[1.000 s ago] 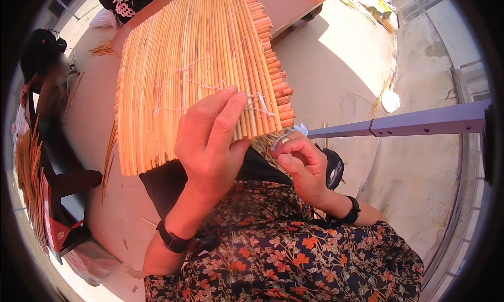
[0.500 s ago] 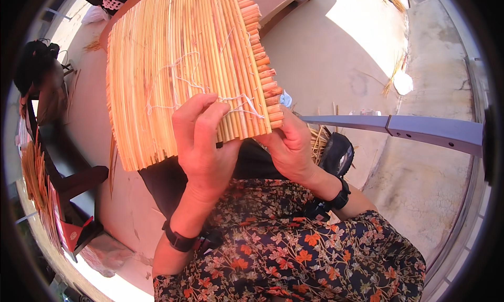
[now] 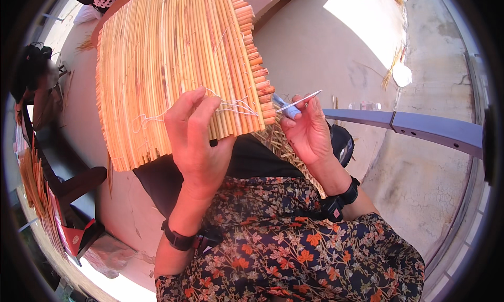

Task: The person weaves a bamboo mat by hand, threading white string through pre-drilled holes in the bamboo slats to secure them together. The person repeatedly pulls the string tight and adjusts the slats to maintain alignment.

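Reed mat (image 3: 168, 65) gripped in the left hand (image 3: 197, 134), thumb beneath the mat's near edge, right hand (image 3: 311, 136) pinching a slim needle-like tool (image 3: 310, 97) just right of the mat, white thread (image 3: 239, 110) across the mat's face.

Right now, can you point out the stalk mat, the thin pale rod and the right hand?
Stalk mat (image 3: 165, 65): head view, on the middle of its stalks.
Thin pale rod (image 3: 308, 96): head view, on its shaft.
Right hand (image 3: 313, 139): head view, middle of the hand.
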Demonstrator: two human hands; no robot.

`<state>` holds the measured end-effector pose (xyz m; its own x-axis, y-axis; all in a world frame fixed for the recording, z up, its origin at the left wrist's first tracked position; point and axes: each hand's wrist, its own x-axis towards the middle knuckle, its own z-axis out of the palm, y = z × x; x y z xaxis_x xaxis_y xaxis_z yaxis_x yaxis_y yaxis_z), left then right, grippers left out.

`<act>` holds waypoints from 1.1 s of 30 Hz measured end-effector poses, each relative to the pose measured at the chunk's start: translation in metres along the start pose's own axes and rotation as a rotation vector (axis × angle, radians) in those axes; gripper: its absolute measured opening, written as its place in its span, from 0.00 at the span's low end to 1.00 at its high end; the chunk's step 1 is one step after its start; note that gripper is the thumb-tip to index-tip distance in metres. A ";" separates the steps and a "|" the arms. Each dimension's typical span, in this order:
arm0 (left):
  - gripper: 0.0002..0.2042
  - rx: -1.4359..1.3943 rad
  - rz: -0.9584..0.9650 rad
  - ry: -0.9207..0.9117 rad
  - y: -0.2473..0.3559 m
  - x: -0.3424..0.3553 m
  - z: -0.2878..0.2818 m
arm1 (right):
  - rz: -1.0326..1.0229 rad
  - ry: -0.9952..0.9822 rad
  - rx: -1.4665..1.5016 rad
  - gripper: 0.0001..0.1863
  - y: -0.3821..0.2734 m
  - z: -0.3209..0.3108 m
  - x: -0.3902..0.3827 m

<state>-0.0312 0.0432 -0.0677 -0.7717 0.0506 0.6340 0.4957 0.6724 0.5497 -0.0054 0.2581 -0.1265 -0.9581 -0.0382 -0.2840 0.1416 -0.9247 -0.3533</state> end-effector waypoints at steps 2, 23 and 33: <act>0.32 -0.003 0.005 -0.021 -0.003 -0.005 0.001 | 0.052 0.031 0.167 0.05 -0.005 0.006 0.005; 0.31 0.071 -0.018 -0.121 -0.012 -0.021 0.004 | 0.375 0.407 -2.355 0.07 -0.110 -0.348 -0.222; 0.31 0.056 -0.014 -0.157 -0.009 -0.017 0.006 | 0.213 -0.009 -0.699 0.06 -0.018 -0.059 -0.027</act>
<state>-0.0249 0.0412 -0.0868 -0.8336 0.1527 0.5309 0.4646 0.7137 0.5242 0.0328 0.2977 -0.1649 -0.8936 -0.1965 -0.4035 0.4482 -0.4393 -0.7786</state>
